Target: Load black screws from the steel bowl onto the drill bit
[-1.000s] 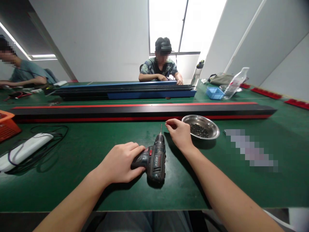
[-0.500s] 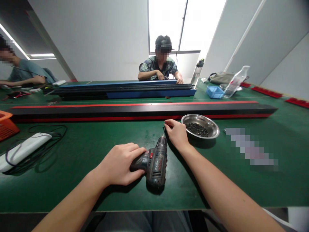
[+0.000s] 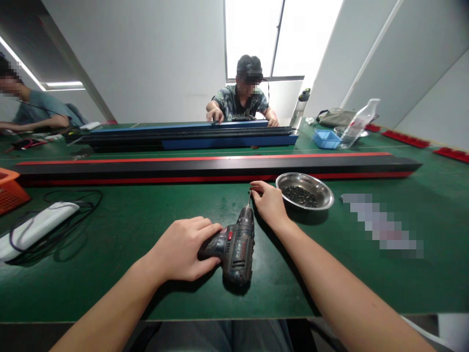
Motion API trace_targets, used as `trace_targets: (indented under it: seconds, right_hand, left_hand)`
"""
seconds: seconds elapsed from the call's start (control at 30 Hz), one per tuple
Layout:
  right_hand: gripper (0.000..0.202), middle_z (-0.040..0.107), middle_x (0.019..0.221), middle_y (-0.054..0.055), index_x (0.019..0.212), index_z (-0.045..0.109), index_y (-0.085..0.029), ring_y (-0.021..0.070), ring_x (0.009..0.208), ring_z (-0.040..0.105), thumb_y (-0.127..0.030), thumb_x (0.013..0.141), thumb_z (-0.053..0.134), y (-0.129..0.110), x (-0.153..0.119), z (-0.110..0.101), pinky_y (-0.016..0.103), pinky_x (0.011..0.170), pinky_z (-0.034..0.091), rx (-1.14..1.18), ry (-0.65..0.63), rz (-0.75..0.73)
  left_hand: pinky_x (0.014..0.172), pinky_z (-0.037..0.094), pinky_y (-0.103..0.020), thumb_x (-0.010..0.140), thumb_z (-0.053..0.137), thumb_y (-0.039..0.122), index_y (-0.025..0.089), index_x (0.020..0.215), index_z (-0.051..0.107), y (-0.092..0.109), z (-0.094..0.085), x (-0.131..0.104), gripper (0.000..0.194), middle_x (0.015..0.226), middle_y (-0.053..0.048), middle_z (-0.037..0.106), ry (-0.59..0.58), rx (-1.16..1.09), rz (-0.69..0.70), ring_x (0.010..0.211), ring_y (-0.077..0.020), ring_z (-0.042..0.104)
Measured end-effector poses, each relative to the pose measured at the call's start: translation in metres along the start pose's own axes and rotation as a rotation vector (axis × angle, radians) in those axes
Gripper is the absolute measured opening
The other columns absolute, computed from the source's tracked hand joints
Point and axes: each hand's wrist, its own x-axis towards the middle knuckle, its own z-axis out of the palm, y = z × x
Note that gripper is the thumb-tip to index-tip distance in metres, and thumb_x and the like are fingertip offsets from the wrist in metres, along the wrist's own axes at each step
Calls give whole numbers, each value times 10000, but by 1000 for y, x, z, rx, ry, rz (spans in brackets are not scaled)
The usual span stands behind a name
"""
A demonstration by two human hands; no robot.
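Observation:
My left hand [image 3: 190, 249] is wrapped round the handle of a black cordless drill [image 3: 239, 252], which lies on its side on the green table with its bit pointing away from me. At the tip of the thin drill bit [image 3: 249, 198], the fingers of my right hand [image 3: 269, 203] are pinched together; whatever they hold there is too small to make out. Just right of that hand stands a round metal bowl [image 3: 324, 193] with many small dark pieces, perhaps screws [image 3: 298, 195], in it.
A long black and red bar [image 3: 205, 168] lies across the table beyond my hands. Farther back are blue and black bars [image 3: 227, 142] and a person [image 3: 249, 93]. To the left are a white power strip [image 3: 40, 227] with cables and an orange basket [image 3: 12, 193].
My hands and the drill have stayed almost still. Across the table, the co-worker's one hand has moved towards the left along the blue bar.

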Motion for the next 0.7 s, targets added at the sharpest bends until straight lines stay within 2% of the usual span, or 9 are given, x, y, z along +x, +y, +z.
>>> trace_targets:
  seconds: [0.37,0.7]
  right_hand:
    - [285,814,980,75,1068,753,-180,215,920,781,-67,840,624,1,-1,1,360,926,603,0,14,-2]
    - [215,809,970,65,1007,756,-191,210,884,766,-147,872,595,0,0,1,346,889,593,-10,13,-5]
  left_hand:
    - [836,546,-399,851,680,432,223,1284,634,0,0,0,483,1074,-77,724,5,-12,-4,972,-278,683]
    - [837,542,-395,853,677,432,230,1276,632,0,0,0,471,1067,-74,725,-2,-13,-12,970,-275,684]
